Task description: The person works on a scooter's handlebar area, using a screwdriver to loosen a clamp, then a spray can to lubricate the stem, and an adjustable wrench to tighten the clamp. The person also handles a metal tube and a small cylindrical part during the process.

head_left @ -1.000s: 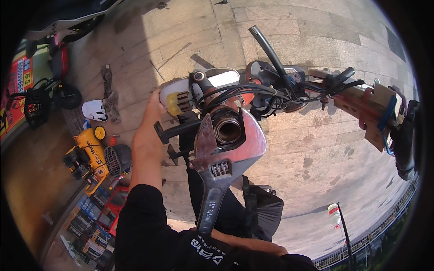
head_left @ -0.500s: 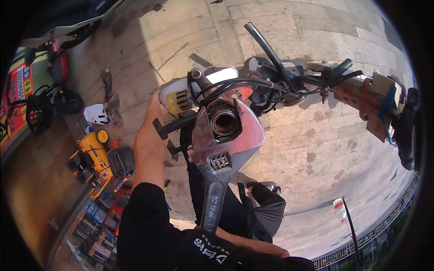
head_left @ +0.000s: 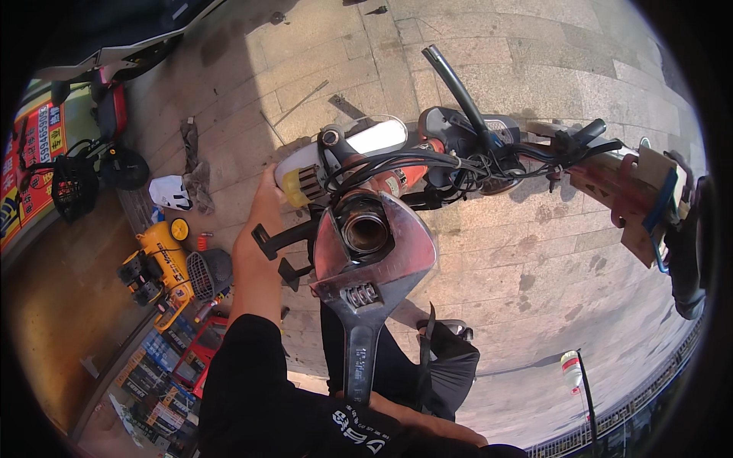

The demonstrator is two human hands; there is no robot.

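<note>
A big adjustable wrench (head_left: pixel 362 340) fills the middle of the view, its jaws around the open round steering tube (head_left: pixel 366 229) of a scooter or small bike. My right hand (head_left: pixel 379 403) is at the lower end of the wrench handle, closed on it; the handle and shirt cover most of its fingers. My left arm reaches forward, and my left hand (head_left: pixel 272 182) lies against the white front part (head_left: pixel 292 162) beside a yellow piece (head_left: pixel 301 185). Its fingers are hidden beneath. Black cables (head_left: pixel 412 159) run right from the tube to the detached handlebar (head_left: pixel 462 90).
A yellow air compressor (head_left: pixel 164 256), a dark basket-like piece (head_left: pixel 208 273) and stacked boxes (head_left: pixel 145 389) stand at left. A white bag (head_left: pixel 169 192) lies on the paving. Another bike (head_left: pixel 88 172) is parked far left. A bottle (head_left: pixel 570 370) hangs on a pole at right.
The wrench head and tube appear slightly lower and further left, while the surroundings shift a little downward and right. Both hands keep their places on the wrench and the white front part.
</note>
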